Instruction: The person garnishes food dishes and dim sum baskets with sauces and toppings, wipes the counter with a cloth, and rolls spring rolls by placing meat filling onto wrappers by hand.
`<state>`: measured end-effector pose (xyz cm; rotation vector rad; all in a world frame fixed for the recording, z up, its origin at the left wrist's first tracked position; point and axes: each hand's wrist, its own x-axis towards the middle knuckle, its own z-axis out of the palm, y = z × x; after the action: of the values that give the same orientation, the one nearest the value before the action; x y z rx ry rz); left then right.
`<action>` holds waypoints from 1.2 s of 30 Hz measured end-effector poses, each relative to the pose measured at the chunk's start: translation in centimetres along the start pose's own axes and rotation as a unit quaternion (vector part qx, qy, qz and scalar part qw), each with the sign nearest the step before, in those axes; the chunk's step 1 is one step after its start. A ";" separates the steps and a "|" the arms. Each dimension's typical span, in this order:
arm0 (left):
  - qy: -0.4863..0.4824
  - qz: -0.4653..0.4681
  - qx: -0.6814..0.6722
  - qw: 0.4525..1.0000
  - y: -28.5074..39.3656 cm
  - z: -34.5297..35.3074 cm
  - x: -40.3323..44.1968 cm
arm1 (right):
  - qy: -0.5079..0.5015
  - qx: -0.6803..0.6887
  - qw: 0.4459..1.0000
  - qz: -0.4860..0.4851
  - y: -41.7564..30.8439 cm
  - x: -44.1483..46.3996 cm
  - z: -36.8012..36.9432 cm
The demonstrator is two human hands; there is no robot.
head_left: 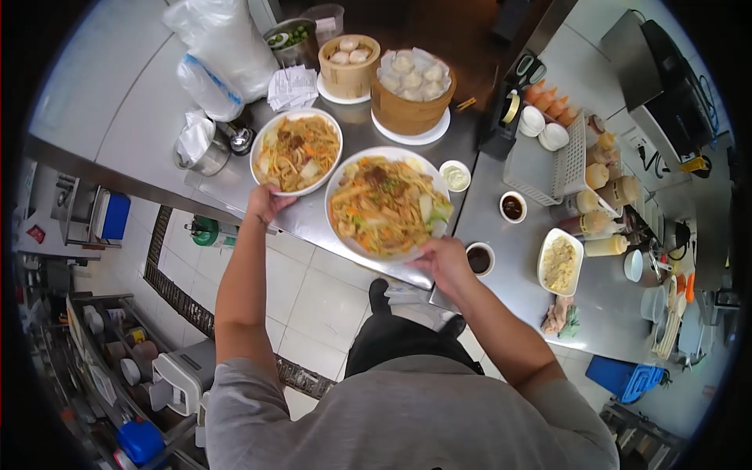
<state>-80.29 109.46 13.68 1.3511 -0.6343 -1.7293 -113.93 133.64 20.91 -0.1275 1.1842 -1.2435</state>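
Note:
My left hand (pixel 270 204) grips the near rim of a white plate (pixel 254 157) heaped with stir-fried noodles (pixel 296 153). My right hand (pixel 446 262) is closed on the lower right rim of a larger white plate (pixel 330 207), also piled with noodles and vegetables (pixel 385 204). Both plates are at the front edge of the steel counter, side by side; whether they rest on it or are lifted slightly, I cannot tell. Fingers under the rims are partly hidden. Just right of the larger plate are a small cup of pale sauce (pixel 454 176) and a cup of dark sauce (pixel 480 258).
Behind the plates stand two bamboo steamers (pixel 411 106) of dumplings on white plates. Paper slips (pixel 292 88) and a metal container (pixel 205 153) lie further left. On the right counter are a dish of pale chopped food (pixel 558 265), a white basket (pixel 558 168) and several sauce bottles (pixel 607 245).

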 end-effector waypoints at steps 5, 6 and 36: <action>-0.011 -0.027 0.128 0.991 2.3 -2.7 3.0 | 0.051 -0.038 0.998 -0.021 1.3 5.7 3.2; -0.010 -0.015 0.168 0.986 2.6 -2.5 2.0 | 0.056 -0.028 0.998 -0.021 1.4 6.2 3.4; -0.164 0.506 0.640 0.554 -4.0 16.6 -17.8 | 0.561 -0.594 0.525 -0.238 1.3 -13.6 -30.4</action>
<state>-95.94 124.97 24.80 0.9067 -2.5842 -0.2751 -133.65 159.81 14.88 -0.7909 3.2282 -0.5582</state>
